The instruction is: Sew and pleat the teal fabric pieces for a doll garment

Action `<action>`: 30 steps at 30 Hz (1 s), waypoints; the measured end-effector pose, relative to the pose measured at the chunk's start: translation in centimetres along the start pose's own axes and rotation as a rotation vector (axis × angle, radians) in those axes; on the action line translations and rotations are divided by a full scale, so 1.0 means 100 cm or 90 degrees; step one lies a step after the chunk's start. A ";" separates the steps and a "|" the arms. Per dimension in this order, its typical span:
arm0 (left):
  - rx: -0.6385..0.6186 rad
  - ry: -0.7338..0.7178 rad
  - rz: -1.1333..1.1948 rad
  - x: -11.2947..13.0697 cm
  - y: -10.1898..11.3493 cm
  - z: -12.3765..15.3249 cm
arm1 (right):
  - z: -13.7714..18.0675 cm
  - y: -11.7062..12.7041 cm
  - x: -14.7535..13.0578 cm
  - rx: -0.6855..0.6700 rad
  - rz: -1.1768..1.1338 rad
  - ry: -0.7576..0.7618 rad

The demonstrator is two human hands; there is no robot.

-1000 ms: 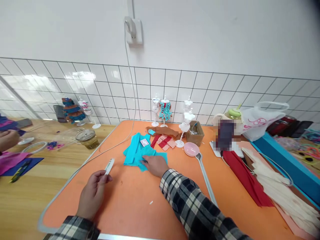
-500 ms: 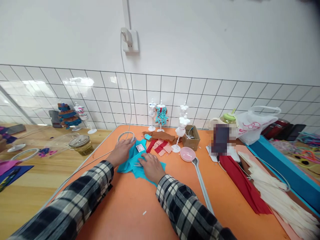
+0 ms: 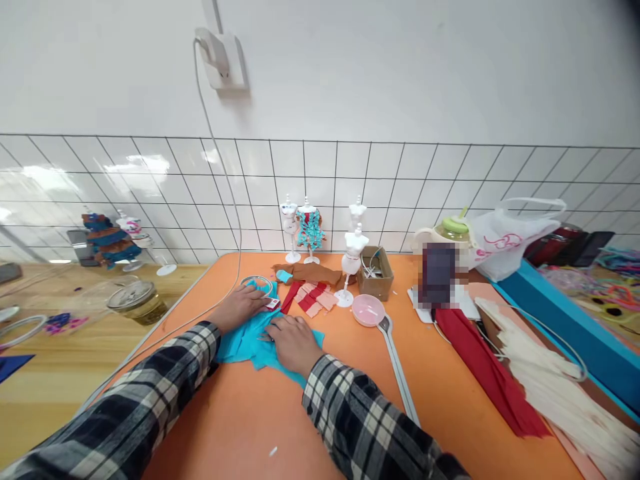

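White tiled wall [image 3: 320, 187] spans the frame behind an orange table [image 3: 240, 420]. Turquoise cloth [image 3: 240, 347] lies left of centre, apparently being smoothed or arranged. Right hand [image 3: 295, 341] and left hand [image 3: 242, 308] rest palm-down on it, any grip impossible to tell; the next move probably calls for light, even pressure beside the small label [image 3: 273, 304].

No text is legible: the white plastic bag [image 3: 513, 235] on the far right bears pink marks, perhaps lettering, too blurred to read.
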State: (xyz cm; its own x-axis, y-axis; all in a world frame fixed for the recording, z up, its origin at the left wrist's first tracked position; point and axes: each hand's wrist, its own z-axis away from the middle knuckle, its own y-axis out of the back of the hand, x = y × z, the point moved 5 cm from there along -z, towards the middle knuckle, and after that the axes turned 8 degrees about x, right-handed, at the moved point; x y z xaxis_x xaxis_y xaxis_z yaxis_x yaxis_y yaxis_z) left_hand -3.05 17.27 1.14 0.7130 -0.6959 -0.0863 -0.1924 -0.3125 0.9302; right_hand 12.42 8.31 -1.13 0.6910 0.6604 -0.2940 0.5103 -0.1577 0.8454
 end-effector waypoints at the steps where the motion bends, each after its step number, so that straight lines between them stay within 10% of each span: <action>1: 0.014 0.007 0.007 -0.004 -0.003 0.000 | 0.000 0.000 0.000 0.000 -0.004 -0.006; 9: 0.088 0.023 0.060 -0.012 -0.021 0.018 | -0.002 0.000 0.010 0.025 -0.033 -0.043; 20: 0.000 0.070 0.041 0.024 0.007 0.013 | 0.000 0.004 0.018 0.013 0.006 -0.084; 27: 0.284 0.261 0.033 0.029 0.084 0.027 | 0.049 0.064 -0.004 0.214 -0.107 -0.048; 30: 0.421 0.328 0.321 0.060 0.106 0.029 | 0.089 0.083 0.013 0.291 -0.238 -0.142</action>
State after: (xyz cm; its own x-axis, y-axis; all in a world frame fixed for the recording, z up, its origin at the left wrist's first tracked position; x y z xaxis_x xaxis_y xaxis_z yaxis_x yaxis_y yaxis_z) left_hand -2.77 7.96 9.48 0.6206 -0.5289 0.5789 -0.7825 -0.4653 0.4138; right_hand 22.07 1.32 1.56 0.4887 0.5698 -0.6607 0.8711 -0.2759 0.4063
